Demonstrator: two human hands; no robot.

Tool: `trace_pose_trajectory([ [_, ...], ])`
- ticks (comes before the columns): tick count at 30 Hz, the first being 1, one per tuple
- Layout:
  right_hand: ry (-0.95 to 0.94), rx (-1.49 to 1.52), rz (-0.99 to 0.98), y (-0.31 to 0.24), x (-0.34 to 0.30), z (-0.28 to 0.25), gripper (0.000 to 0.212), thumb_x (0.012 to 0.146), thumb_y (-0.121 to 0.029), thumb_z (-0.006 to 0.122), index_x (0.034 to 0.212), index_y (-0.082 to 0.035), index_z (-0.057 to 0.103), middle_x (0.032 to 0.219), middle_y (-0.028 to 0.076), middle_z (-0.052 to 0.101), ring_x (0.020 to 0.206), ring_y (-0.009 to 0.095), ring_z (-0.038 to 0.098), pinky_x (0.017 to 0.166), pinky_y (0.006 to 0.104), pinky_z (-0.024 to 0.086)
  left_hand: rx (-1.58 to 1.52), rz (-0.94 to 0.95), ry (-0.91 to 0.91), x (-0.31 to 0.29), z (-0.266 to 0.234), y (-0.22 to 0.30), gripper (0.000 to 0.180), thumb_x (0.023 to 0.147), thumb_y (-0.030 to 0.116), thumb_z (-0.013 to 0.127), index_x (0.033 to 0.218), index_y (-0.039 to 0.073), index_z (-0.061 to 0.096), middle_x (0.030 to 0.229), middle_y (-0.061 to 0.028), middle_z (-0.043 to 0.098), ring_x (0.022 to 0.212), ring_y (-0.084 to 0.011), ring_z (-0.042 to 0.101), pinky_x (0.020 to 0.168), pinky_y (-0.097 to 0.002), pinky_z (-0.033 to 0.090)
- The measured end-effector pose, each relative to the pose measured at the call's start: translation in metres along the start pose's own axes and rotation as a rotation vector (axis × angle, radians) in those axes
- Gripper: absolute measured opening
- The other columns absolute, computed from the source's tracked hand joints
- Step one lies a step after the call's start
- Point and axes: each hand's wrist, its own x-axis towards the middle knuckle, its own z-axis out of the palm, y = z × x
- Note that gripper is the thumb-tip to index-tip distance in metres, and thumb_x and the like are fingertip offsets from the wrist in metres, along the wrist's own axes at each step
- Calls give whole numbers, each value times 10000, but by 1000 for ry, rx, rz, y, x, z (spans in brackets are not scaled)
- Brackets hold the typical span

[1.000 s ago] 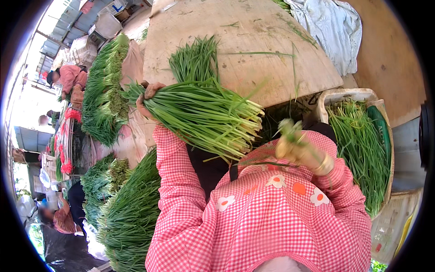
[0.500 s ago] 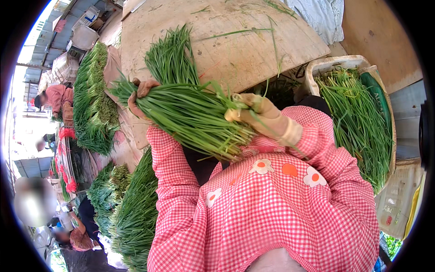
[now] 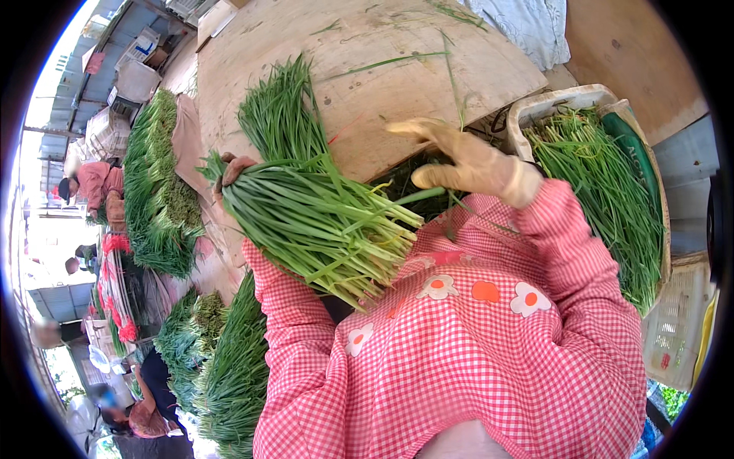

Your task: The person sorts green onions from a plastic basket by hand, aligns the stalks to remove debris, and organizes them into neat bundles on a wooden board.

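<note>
A thick bunch of garlic chives (image 3: pixel 306 226) lies across my left forearm, pale cut ends toward my chest. My left hand (image 3: pixel 233 172), in a brown glove, wraps round its leafy end; most of its fingers are behind the leaves. To the right of the cut ends my right hand (image 3: pixel 470 161), in a pale tan glove, is held up with fingers spread and nothing in them. One loose green blade sticks out from the bunch toward that hand. Just beyond the bunch, a second pile of chives (image 3: pixel 283 111) rests on the wooden board (image 3: pixel 382 92).
A white crate (image 3: pixel 527 115) full of chives stands at my right. More chive heaps (image 3: pixel 229 375) lie at my left, with a long stacked row (image 3: pixel 157 183) farther off. Several people work at the far left, one in a pink top (image 3: pixel 99 183). Stray blades lie on the board.
My right hand has drawn away from the cut ends, up and to the right, and its fingers have opened. The bunch has tilted, its cut ends now lower and further left.
</note>
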Motion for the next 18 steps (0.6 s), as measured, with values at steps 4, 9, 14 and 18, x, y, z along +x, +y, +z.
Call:
trace_pose_trajectory([
  [4, -192, 1187, 318, -15, 7, 43, 648, 840, -536, 486, 1309, -99, 387, 1247, 71, 485, 1112, 156, 462, 905, 319, 406, -100, 74, 177, 10, -1, -25, 291, 784, 140, 505, 995, -56, 548, 695, -7, 530, 727, -125, 506, 784, -309, 436],
  [9, -306, 1519, 325, 17, -19, 73, 471, 904, -469, 405, 1093, -56, 532, 804, -9, 552, 643, 62, 482, 541, 203, 380, 232, 261, 376, 5, -7, -11, 214, 770, 127, 509, 905, -31, 557, 650, -12, 529, 678, -150, 509, 780, -315, 437],
  [14, 333, 1053, 589, 32, -48, 41, 306, 924, -330, 423, 932, -68, 582, 608, -51, 458, 433, 46, 328, 383, 191, 246, 362, 343, 482, 1, -2, -20, 158, 768, 161, 503, 839, 20, 511, 618, -34, 517, 638, -170, 501, 748, -341, 448],
  [18, 685, 421, 246, 32, -73, 17, 177, 832, -225, 592, 938, -83, 605, 712, -4, 539, 591, 91, 489, 553, 221, 409, 502, 395, 564, 7, 10, -35, 152, 776, 204, 497, 763, 52, 502, 626, -41, 530, 691, -217, 526, 733, -347, 451],
])
